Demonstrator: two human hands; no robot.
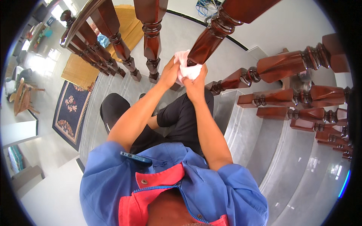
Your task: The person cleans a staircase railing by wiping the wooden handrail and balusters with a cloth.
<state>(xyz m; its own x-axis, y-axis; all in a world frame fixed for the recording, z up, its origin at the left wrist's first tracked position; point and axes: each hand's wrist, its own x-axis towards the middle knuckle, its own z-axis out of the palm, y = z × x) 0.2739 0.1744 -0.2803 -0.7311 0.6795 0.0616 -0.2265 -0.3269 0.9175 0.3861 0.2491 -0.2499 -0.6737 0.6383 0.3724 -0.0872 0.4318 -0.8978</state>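
A pale pink cloth (191, 72) is wrapped around the lower part of a glossy dark-red wooden baluster (205, 44) straight ahead of me. My left hand (170, 74) grips the cloth on the baluster's left side. From the right, my right hand (197, 83) holds the same cloth, with its thumb across the front. Both hands are closed, and the cloth hides some of their fingers. The foot of this baluster is partly hidden behind the cloth and hands.
More balusters (151, 41) stand to the left, and others (283, 69) line the right beside grey stone steps (260, 150). Flattened cardboard (79, 71) and a dark patterned mat (71, 113) lie at left. Blue cables (206, 8) sit beyond the railing. A phone (136, 157) rests against my jacket.
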